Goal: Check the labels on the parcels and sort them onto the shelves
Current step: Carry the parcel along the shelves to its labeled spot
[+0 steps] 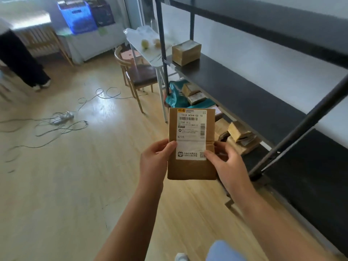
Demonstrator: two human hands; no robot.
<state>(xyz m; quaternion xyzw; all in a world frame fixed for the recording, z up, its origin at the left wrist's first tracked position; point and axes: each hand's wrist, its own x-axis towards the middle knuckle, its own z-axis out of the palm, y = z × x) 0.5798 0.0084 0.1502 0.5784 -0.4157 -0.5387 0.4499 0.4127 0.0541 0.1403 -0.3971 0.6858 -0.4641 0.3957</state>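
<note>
I hold a flat brown cardboard parcel upright in front of me, its white shipping label facing me with "N294" printed on it. My left hand grips its left edge and my right hand grips its right edge, thumbs on the label side. To the right stands a black metal shelf unit. One brown box sits at the far end of its middle shelf. Several boxes and teal bags lie on the lowest level, with more cardboard parcels nearer to me.
Tangled cables and a power strip lie on the wooden floor to the left. A wooden chair and a white table stand beyond the shelf. A person's legs are at the far left. Blue and dark crates sit at the back.
</note>
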